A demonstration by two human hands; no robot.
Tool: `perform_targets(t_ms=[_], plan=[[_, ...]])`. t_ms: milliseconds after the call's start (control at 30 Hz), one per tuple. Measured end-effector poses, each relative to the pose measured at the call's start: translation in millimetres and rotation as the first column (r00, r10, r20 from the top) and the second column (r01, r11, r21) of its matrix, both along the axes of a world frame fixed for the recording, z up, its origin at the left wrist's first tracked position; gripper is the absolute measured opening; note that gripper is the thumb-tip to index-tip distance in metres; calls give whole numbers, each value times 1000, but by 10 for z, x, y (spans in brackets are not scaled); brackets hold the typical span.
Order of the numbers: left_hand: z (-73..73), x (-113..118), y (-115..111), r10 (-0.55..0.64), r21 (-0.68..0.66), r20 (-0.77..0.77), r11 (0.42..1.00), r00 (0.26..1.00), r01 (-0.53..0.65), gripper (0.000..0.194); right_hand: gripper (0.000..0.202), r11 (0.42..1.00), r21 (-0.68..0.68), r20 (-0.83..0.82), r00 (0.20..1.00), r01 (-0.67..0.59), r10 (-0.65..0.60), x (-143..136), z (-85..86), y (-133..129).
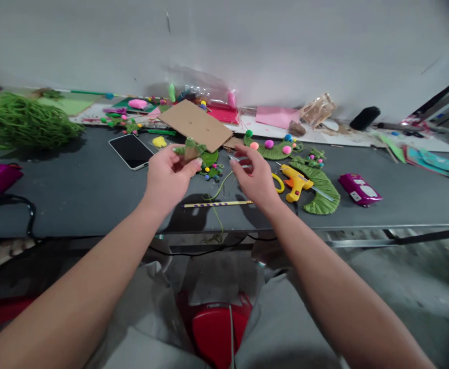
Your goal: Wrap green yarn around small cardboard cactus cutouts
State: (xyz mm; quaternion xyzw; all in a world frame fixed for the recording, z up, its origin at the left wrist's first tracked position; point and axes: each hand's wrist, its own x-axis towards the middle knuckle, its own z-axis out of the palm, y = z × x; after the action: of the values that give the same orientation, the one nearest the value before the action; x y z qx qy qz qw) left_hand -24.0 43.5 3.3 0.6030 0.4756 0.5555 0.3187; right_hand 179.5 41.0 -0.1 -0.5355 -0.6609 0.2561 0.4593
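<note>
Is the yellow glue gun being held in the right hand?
No, the glue gun lies on the table, apart from the right hand.

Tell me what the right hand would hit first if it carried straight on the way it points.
Most likely the brown cardboard, near its right end, ahead and slightly left of the right hand. Height is unclear from this single view, so it might pass over instead.
</note>
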Motion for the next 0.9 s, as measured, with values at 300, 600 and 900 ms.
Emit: perform_targets(t_ms=[300,600,900], plan=[[113,234,-277,-144,-47,107,988,984,150,19,27,944,-4,-434,851,-329,295,-131,94,-220],[108,159,-224,-346,-249,557,798,755,549,25,22,878,-77,-620,712,-473,329,10,87,-165],[145,120,-242,-334,-288,678,700,655,654,21,25,847,-124,-764,594,-516,250,-48,130,-241]])
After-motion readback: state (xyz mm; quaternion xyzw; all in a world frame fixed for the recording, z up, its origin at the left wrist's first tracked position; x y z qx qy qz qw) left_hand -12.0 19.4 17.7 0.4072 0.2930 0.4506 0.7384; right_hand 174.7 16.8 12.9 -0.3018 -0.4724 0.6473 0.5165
